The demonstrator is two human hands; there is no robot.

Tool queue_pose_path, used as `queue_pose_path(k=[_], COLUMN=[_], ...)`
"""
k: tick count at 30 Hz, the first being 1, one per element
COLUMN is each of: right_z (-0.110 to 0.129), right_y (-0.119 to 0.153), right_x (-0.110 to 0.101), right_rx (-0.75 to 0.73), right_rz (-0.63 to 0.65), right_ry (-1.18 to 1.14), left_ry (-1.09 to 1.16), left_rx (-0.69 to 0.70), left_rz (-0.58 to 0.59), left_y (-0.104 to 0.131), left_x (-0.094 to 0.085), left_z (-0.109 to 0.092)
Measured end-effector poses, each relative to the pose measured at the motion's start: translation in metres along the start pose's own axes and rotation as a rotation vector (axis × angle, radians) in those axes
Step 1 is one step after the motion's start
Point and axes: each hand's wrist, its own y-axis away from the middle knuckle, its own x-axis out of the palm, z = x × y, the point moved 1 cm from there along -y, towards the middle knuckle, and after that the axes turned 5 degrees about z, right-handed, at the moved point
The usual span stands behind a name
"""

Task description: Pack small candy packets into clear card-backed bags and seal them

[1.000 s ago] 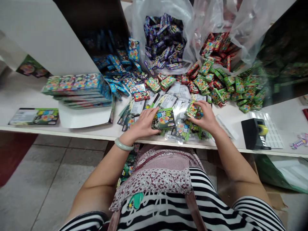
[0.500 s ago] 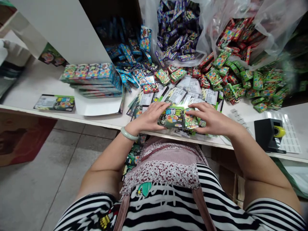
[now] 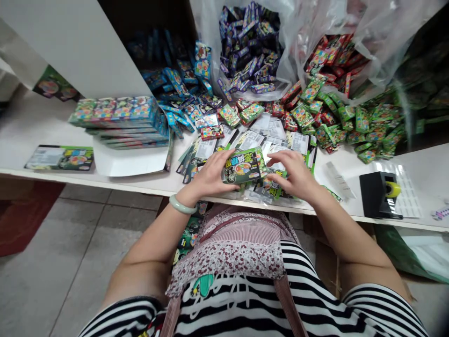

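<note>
My left hand (image 3: 213, 174) grips a green and black candy box (image 3: 242, 167) by its left end, thumb on the near side and fingers on the far side. The box is tilted a little above the counter's front part. My right hand (image 3: 293, 172) is just off the right end of the box, thumb and fingers spread with nothing visible between them. Under and behind both hands lie overlapping printed card sleeves (image 3: 250, 140), some showing white label panels. Clear plastic (image 3: 257, 196) lies at the front edge below the box.
Small boxes lie loose behind: blue (image 3: 175, 82), purple in a clear bag (image 3: 250, 56), red in another bag (image 3: 329, 56), green (image 3: 379, 121). At left are a stacked tray (image 3: 129, 164) and a flat pack (image 3: 59, 157). A tape dispenser (image 3: 377, 194) stands right.
My right hand has come away from the right end of the candy box and opened. The box now tilts, its right end raised, in my left hand. The view has shifted slightly.
</note>
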Motion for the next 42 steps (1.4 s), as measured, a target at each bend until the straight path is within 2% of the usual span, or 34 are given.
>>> queue_pose_path(k=[6, 11, 13, 15, 17, 20, 22, 24, 27, 29, 31, 34, 36, 37, 39, 42], right_z=[-0.003, 0.003, -0.001, -0.02, -0.051, -0.106, -0.132, -0.147, -0.156, -0.16, -0.163, -0.16, -0.151, -0.145, -0.13, -0.108], right_y=[-0.009, -0.021, -0.026, -0.033, -0.044, -0.064, -0.076, -0.085, -0.091, -0.091, -0.087, -0.075, -0.063, -0.056, -0.042, -0.023], right_x=[0.005, 0.022, 0.027, 0.022, 0.008, -0.014, -0.021, -0.022, -0.022, -0.027, -0.037, -0.049, -0.048, -0.044, -0.032, -0.012], right_rx=[0.077, 0.084, 0.102, 0.167, 0.28, 0.478, 0.518, 0.512, 0.46, 0.417, 0.409, 0.437, 0.452, 0.47, 0.525, 0.595], right_rz=[-0.026, 0.084, 0.032, -0.113, -0.227, -0.156, -0.078, -0.02, 0.026, 0.009, -0.076, -0.363, -0.522, -0.544, -0.504, -0.403], right_ry=[-0.048, -0.016, -0.071, -0.082, 0.018, 0.341, 0.499, 0.589, 0.65, 0.663, 0.652, 0.432, 0.078, -0.129, -0.522, -0.86], left_ry=[0.007, -0.023, -0.026, -0.03, -0.034, -0.035, -0.032, -0.031, -0.05, -0.072, -0.089, -0.093, -0.088, -0.086, -0.085, -0.078], left_rx=[-0.019, 0.01, -0.007, -0.059, -0.104, -0.113, -0.107, -0.106, -0.099, -0.084, -0.067, -0.059, -0.072, -0.078, -0.09, -0.084], left_rz=[-0.014, -0.052, -0.048, -0.069, -0.097, -0.125, -0.14, -0.145, -0.151, -0.171, -0.192, -0.211, -0.219, -0.221, -0.213, -0.18], left_y=[-0.001, -0.007, -0.006, -0.002, 0.002, 0.004, 0.004, 0.003, 0.005, 0.007, 0.008, 0.011, 0.012, 0.013, 0.015, 0.016], left_x=[0.006, 0.013, 0.011, 0.006, 0.0, -0.006, -0.006, -0.004, -0.002, -0.003, -0.004, -0.006, -0.006, -0.005, -0.005, -0.003], left_z=[0.002, 0.0, 0.002, 0.007, 0.012, 0.014, 0.013, 0.012, 0.015, 0.018, 0.02, 0.023, 0.024, 0.024, 0.024, 0.022])
